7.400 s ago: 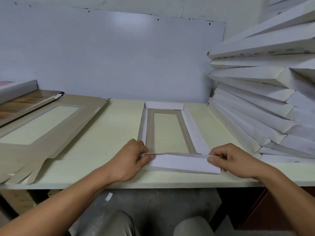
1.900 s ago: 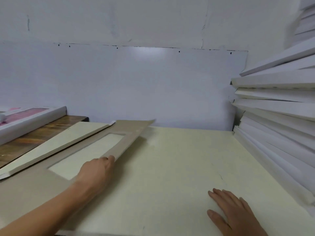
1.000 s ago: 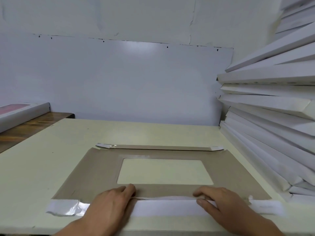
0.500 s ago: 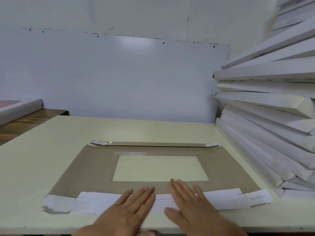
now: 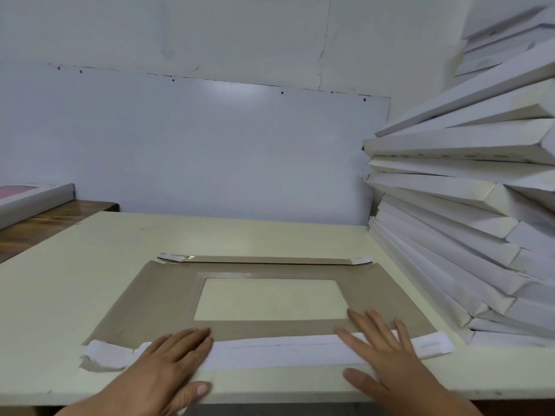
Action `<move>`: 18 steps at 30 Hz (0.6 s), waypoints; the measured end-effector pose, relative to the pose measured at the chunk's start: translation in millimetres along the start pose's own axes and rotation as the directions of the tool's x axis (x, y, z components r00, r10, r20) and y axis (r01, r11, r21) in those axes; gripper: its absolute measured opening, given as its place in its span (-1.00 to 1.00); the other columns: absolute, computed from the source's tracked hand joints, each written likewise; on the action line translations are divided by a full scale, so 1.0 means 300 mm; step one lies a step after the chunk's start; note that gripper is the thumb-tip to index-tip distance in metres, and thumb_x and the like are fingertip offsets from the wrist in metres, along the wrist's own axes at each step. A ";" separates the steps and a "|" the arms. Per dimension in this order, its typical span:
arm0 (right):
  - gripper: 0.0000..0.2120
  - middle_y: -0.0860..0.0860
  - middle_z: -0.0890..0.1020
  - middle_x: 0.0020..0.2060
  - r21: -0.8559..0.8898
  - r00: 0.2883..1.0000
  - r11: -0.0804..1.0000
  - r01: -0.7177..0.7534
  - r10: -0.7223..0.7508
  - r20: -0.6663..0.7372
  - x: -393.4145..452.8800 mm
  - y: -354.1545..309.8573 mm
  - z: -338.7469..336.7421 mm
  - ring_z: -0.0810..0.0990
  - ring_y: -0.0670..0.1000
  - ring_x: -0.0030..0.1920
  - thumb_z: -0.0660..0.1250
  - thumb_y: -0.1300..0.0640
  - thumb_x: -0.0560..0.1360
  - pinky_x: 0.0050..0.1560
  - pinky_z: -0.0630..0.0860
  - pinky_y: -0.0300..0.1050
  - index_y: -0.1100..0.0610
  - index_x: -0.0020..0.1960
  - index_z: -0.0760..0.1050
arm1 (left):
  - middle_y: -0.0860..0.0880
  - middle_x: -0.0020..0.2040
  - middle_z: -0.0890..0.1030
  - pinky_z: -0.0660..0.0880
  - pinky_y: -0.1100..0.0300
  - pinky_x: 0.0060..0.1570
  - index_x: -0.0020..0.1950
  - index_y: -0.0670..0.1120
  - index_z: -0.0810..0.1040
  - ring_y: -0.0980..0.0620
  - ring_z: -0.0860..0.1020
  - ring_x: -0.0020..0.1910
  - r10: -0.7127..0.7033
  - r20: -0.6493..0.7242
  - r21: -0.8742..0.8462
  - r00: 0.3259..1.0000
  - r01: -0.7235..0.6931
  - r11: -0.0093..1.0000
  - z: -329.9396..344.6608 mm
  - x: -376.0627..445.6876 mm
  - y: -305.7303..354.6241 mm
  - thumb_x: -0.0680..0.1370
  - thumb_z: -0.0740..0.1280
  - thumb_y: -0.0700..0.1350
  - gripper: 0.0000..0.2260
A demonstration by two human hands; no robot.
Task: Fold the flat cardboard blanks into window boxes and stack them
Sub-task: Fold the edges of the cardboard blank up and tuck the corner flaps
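Observation:
A flat brown cardboard blank (image 5: 156, 298) with a rectangular window lies on the pale table (image 5: 60, 265), brown side up. Its near long flap (image 5: 279, 352) is folded over and shows white. My left hand (image 5: 171, 364) presses flat on the left part of that flap, fingers straight. My right hand (image 5: 381, 352) presses flat on the right part, fingers spread. The far flap (image 5: 264, 259) is folded over as a narrow strip. A leaning stack of finished white boxes (image 5: 468, 211) fills the right side.
A white box with a pink panel (image 5: 33, 199) sits on a dark wooden surface (image 5: 45, 223) at the left. A pale wall panel (image 5: 195, 151) stands behind the table. The table's front edge runs just under my wrists.
My hands were side by side at the middle of the near flap; they have slid apart along it, left hand leftward and right hand rightward, flattening the fold.

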State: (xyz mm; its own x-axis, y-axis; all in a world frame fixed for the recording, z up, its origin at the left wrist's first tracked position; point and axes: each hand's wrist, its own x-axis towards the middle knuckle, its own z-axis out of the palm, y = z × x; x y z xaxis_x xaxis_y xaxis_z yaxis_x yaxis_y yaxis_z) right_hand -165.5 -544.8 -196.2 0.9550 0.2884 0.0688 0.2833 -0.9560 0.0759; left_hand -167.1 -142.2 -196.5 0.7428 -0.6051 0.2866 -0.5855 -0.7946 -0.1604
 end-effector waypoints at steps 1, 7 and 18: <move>-0.43 -0.04 0.33 0.50 -0.024 0.998 0.998 0.050 -0.051 -0.038 -0.008 -0.018 -0.005 0.20 0.06 0.48 -0.16 -0.38 0.59 0.37 0.06 0.04 -0.25 0.43 0.40 | 0.07 0.18 0.64 0.42 0.36 0.03 0.20 0.03 0.67 0.15 0.62 0.11 0.012 -0.048 0.007 0.999 -0.011 1.000 0.005 0.006 0.006 0.61 -0.01 0.27 -0.46; -0.50 -0.21 0.44 0.25 0.113 0.971 0.974 0.196 -0.177 -0.158 0.006 -0.090 -0.016 0.38 -0.16 0.28 0.06 -0.36 0.54 0.29 0.30 -0.19 -0.22 0.38 0.44 | 0.13 -0.14 0.50 0.43 0.27 -0.48 -0.09 0.07 0.62 0.18 0.42 -0.20 -0.025 -0.237 -0.009 0.971 0.024 1.000 0.016 0.014 0.049 0.60 0.09 0.25 -0.60; -0.68 -0.19 0.58 -0.07 0.291 0.994 0.953 0.080 -0.053 -0.097 0.108 -0.132 -0.052 0.50 -0.14 -0.05 0.03 -0.20 0.64 0.01 0.45 -0.14 -0.12 0.10 0.51 | 0.13 -0.07 0.53 0.39 0.17 -0.11 0.07 0.09 0.42 0.07 0.50 -0.09 -0.255 -0.019 -0.252 0.967 0.242 0.937 -0.026 0.103 0.046 0.62 0.12 -0.04 -0.88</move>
State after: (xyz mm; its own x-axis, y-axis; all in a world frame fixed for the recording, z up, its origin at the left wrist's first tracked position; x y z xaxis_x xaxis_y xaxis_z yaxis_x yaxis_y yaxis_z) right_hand -147.1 -496.8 -181.4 0.9256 0.3428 0.1607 0.3715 -0.9039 -0.2120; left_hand -154.9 -171.6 -182.4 0.8615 -0.3812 0.3355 -0.4503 -0.8789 0.1575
